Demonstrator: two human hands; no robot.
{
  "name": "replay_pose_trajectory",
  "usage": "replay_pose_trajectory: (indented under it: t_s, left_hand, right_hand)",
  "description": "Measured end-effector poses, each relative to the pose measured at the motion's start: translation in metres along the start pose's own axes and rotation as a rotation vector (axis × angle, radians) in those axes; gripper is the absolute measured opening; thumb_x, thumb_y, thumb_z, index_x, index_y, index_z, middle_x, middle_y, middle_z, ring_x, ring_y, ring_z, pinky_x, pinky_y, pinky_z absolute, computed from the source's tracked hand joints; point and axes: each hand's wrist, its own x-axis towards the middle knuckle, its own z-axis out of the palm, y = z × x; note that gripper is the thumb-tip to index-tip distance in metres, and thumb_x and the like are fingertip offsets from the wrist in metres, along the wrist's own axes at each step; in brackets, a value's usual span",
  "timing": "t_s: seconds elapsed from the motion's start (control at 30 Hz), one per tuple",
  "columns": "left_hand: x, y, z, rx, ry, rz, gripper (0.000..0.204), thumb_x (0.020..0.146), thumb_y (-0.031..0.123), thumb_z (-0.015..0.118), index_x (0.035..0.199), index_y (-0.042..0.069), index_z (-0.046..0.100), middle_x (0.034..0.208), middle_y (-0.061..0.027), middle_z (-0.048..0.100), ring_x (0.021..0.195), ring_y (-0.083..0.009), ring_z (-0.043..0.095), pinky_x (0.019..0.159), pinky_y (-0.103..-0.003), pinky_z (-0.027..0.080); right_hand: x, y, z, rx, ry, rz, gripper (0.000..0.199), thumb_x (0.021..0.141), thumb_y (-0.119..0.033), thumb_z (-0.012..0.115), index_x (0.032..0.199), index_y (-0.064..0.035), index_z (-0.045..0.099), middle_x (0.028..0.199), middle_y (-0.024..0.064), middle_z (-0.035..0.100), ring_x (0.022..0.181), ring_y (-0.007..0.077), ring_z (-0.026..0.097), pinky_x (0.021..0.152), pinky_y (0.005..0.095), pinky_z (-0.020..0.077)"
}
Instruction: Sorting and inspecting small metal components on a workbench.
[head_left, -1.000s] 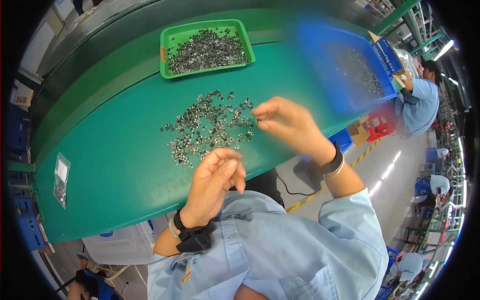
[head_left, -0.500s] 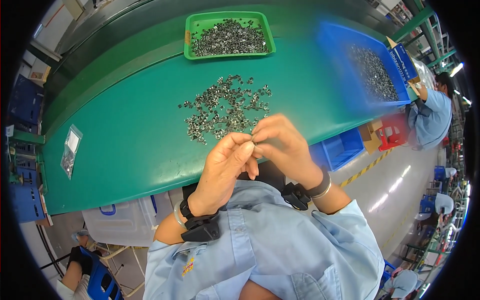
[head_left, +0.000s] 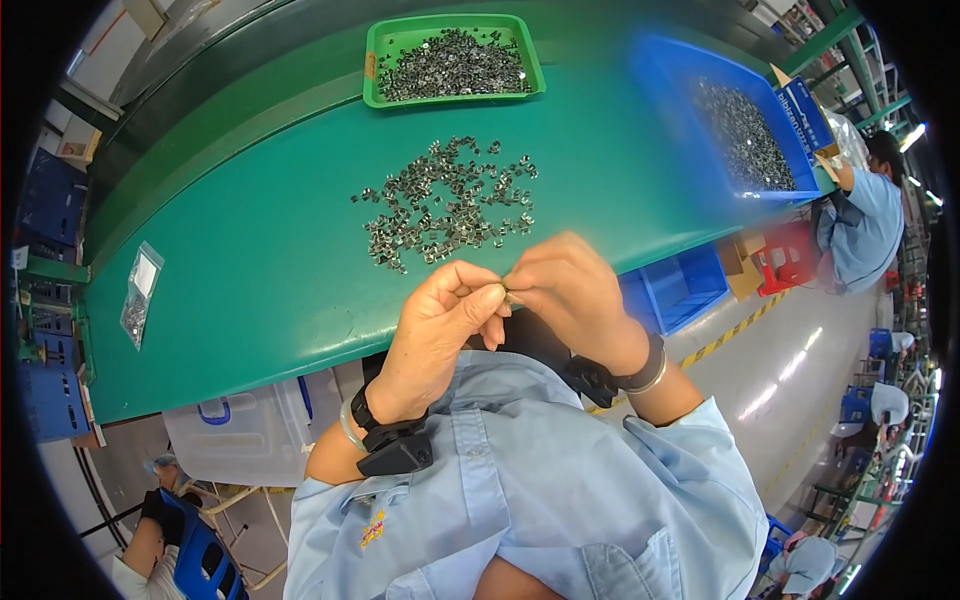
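Observation:
My left hand (head_left: 447, 318) and my right hand (head_left: 570, 290) meet fingertip to fingertip just over the near edge of the green table (head_left: 270, 270). Pinched between them is a small metal part (head_left: 507, 289), mostly covered by the fingers; its exact shape does not show. Thumb and forefinger of both hands close on it. Beyond my fingers lies a loose spread of small shiny metal parts (head_left: 450, 200). Farther back, a green tray (head_left: 372, 88) holds a heap of similar-looking small parts (head_left: 455, 68).
At the right stands a blue bin (head_left: 668, 120) full of small metal parts. A clear bag (head_left: 138, 298) of small pieces lies at the left. Below the table are a lidded plastic box (head_left: 235, 440) and another blue bin (head_left: 688, 292). A co-worker (head_left: 868, 225) is at the far right.
The table and its contents sit slightly higher in the picture. My hands stay together at the small part, with the right-hand fingers slightly shifted and more curled.

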Motion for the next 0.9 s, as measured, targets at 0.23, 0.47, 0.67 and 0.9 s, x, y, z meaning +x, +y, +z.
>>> replay_pose_trajectory:
  t_s: [0.23,0.47,0.67,0.9]
  left_hand:
    - [0.003,-0.007,-0.002,-0.121,-0.076,0.037,0.012,0.092,0.017,0.056,0.092,0.005,0.052,0.083,-0.0041,0.06,0.065,-0.0105,0.057,0.058,-0.024,0.045]
    - [0.007,-0.016,-0.004,-0.307,-0.223,0.051,0.016,0.091,0.016,0.057,0.087,0.003,0.048,0.076,-0.0065,0.056,0.061,-0.0143,0.056,0.056,-0.028,0.047]
    - [0.006,-0.008,-0.01,-0.093,-0.202,-0.036,0.01,0.093,0.014,0.055,0.091,0.005,0.051,0.077,-0.0041,0.056,0.063,-0.0114,0.054,0.059,-0.026,0.046]
    - [-0.001,-0.002,-0.003,-0.113,-0.132,-0.03,0.011,0.093,0.016,0.054,0.093,0.005,0.052,0.074,-0.0049,0.057,0.062,-0.0127,0.054,0.059,-0.026,0.045]
  right_hand:
    - [-0.007,0.001,0.006,0.152,0.017,0.033,0.02,0.072,0.001,0.071,0.087,-0.0051,0.06,0.084,0.0071,0.059,0.074,0.0219,0.057,0.063,0.0312,0.0456]
    - [-0.014,-0.01,0.011,0.283,0.07,0.123,0.017,0.072,0.0,0.069,0.086,-0.0058,0.06,0.078,0.0046,0.059,0.073,0.0194,0.058,0.065,0.0309,0.0455]
    - [-0.014,-0.007,0.004,0.122,0.01,0.094,0.018,0.073,0.001,0.069,0.087,-0.0051,0.06,0.079,0.0048,0.06,0.072,0.0198,0.059,0.065,0.0315,0.0459]
    - [-0.015,-0.006,0.004,0.184,0.009,0.101,0.021,0.072,0.005,0.069,0.088,-0.0041,0.06,0.084,0.008,0.061,0.076,0.0225,0.059,0.065,0.0314,0.0471]
